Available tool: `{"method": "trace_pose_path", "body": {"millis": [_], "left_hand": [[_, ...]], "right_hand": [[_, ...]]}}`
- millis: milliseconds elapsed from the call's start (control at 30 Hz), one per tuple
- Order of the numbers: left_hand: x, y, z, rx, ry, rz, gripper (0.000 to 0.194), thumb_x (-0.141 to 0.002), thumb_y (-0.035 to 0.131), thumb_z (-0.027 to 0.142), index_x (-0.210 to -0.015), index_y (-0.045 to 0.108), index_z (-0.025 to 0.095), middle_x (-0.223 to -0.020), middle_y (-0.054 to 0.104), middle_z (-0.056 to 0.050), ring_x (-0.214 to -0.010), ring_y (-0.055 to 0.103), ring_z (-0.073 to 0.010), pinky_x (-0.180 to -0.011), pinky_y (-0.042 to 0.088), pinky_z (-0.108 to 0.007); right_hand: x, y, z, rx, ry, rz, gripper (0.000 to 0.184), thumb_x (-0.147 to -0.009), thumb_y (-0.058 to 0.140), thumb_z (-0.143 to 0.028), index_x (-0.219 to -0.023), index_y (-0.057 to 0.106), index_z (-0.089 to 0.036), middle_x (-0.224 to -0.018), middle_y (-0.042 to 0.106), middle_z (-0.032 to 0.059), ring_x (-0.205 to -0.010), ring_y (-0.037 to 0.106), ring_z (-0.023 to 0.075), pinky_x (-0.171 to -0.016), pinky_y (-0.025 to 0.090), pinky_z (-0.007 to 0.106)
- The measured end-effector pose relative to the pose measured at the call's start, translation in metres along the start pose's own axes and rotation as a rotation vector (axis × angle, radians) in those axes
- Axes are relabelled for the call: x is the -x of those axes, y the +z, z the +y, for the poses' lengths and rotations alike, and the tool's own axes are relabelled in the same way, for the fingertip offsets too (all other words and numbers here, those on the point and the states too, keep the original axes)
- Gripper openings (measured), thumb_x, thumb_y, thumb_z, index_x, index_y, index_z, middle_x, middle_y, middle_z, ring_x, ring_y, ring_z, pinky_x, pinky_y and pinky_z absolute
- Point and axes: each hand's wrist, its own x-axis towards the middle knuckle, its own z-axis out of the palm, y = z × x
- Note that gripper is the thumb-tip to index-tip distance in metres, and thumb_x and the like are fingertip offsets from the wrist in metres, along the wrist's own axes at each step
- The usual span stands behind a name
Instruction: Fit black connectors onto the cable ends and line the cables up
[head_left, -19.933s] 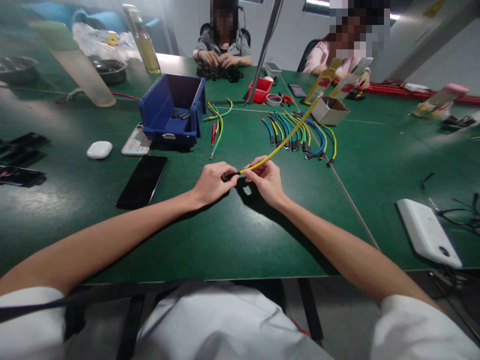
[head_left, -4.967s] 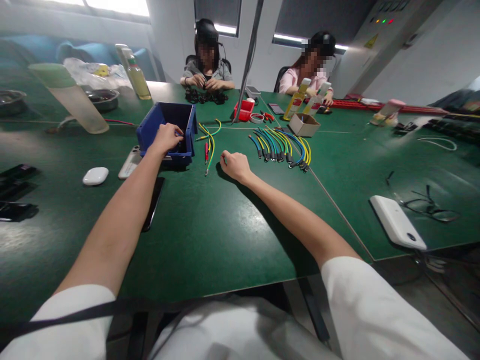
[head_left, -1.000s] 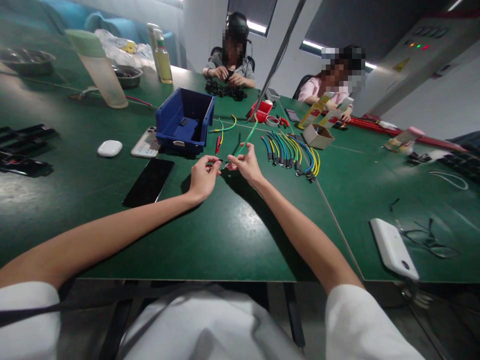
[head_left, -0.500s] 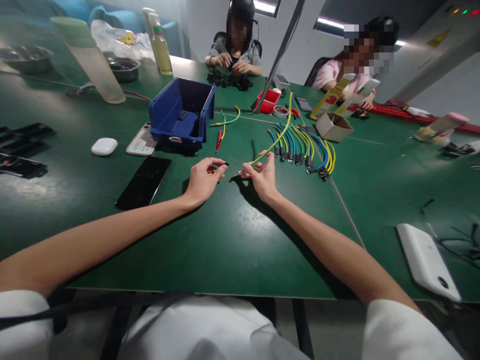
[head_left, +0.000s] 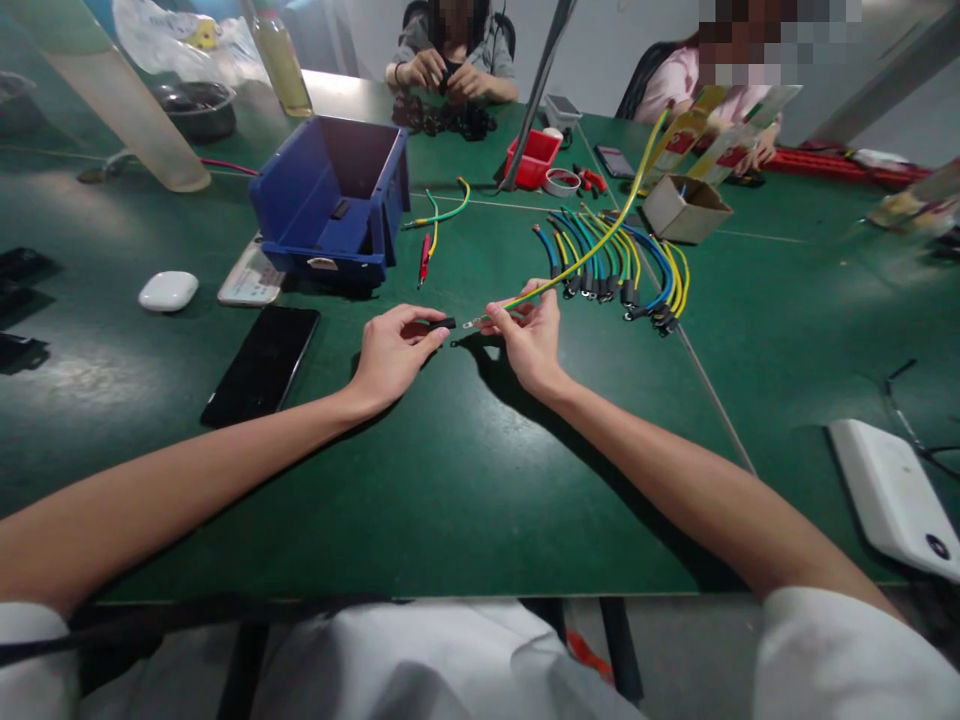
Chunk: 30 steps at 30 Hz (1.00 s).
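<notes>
Between the thumb and fingers of my left hand (head_left: 397, 350) is a short black sleeve (head_left: 442, 323), its end pointing right. My right hand (head_left: 531, 340) pinches a yellow-green wire (head_left: 592, 255) near its lower end. From those fingers a metal ring terminal (head_left: 471, 323) sticks out leftward, a small gap from the sleeve. The wire's free end rises to the upper right, over a row of blue, green and yellow wires (head_left: 611, 255) with black sleeves and ring terminals. Past my left hand lie a few loose wires (head_left: 450, 212) and a red-handled tool (head_left: 424, 260).
A blue bin (head_left: 322, 235) stands beyond my left hand, with a black phone (head_left: 262, 365) and white earbud case (head_left: 169, 291) nearby. A small carton (head_left: 682, 212) and red box (head_left: 534, 160) sit farther back. A white device (head_left: 889, 495) lies right. Two people sit opposite.
The black sleeve now shows more clearly beyond my left fingertips. My right hand has lifted and levelled the ring terminal to face it. The view has tipped down somewhat.
</notes>
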Motion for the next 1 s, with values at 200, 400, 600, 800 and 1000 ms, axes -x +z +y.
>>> {"method": "trace_pose_path", "body": {"millis": [200, 400, 600, 800, 1000], "left_hand": [[-0.001, 0.000, -0.003, -0.021, 0.012, 0.007, 0.023, -0.080, 0.071, 0.033, -0.095, 0.074, 0.016, -0.089, 0.074, -0.006, -0.074, 0.066, -0.0159, -0.073, 0.054, -0.029], [-0.001, -0.001, -0.005, -0.026, 0.035, 0.002, 0.024, -0.083, 0.068, 0.035, -0.096, 0.074, 0.017, -0.096, 0.073, -0.007, -0.078, 0.067, -0.0167, -0.075, 0.054, -0.030], [-0.001, -0.001, -0.002, -0.050, 0.042, -0.001, 0.024, -0.083, 0.068, 0.035, -0.098, 0.074, 0.018, -0.097, 0.073, -0.007, -0.081, 0.066, -0.0170, -0.075, 0.054, -0.030], [0.000, -0.001, 0.000, -0.047, 0.041, -0.025, 0.024, -0.083, 0.068, 0.035, -0.098, 0.074, 0.018, -0.098, 0.072, -0.007, -0.080, 0.065, -0.0170, -0.074, 0.054, -0.030], [0.000, -0.001, -0.002, -0.055, 0.039, -0.037, 0.023, -0.084, 0.067, 0.034, -0.099, 0.074, 0.019, -0.099, 0.072, -0.007, -0.082, 0.065, -0.0172, -0.072, 0.052, -0.029]], "right_hand": [[0.001, 0.000, 0.000, 0.028, -0.034, -0.004, 0.054, -0.075, 0.074, -0.046, -0.103, 0.031, -0.029, -0.079, 0.062, -0.0077, -0.061, 0.069, 0.0116, -0.056, 0.058, 0.025], [0.004, 0.004, -0.008, 0.011, -0.057, 0.039, 0.055, -0.075, 0.075, -0.046, -0.101, 0.030, -0.029, -0.076, 0.063, -0.0090, -0.061, 0.068, 0.0116, -0.057, 0.058, 0.025], [0.012, 0.011, -0.017, -0.022, -0.090, 0.052, 0.053, -0.075, 0.076, -0.044, -0.097, 0.030, -0.029, -0.073, 0.064, -0.0100, -0.061, 0.068, 0.0108, -0.058, 0.058, 0.024], [0.014, 0.012, -0.020, 0.019, -0.111, 0.072, 0.049, -0.077, 0.075, -0.042, -0.094, 0.030, -0.028, -0.073, 0.064, -0.0097, -0.062, 0.068, 0.0116, -0.058, 0.058, 0.024], [0.014, 0.012, -0.022, 0.023, -0.113, 0.071, 0.050, -0.077, 0.075, -0.040, -0.094, 0.030, -0.029, -0.073, 0.065, -0.0096, -0.062, 0.068, 0.0117, -0.059, 0.058, 0.025]]}}
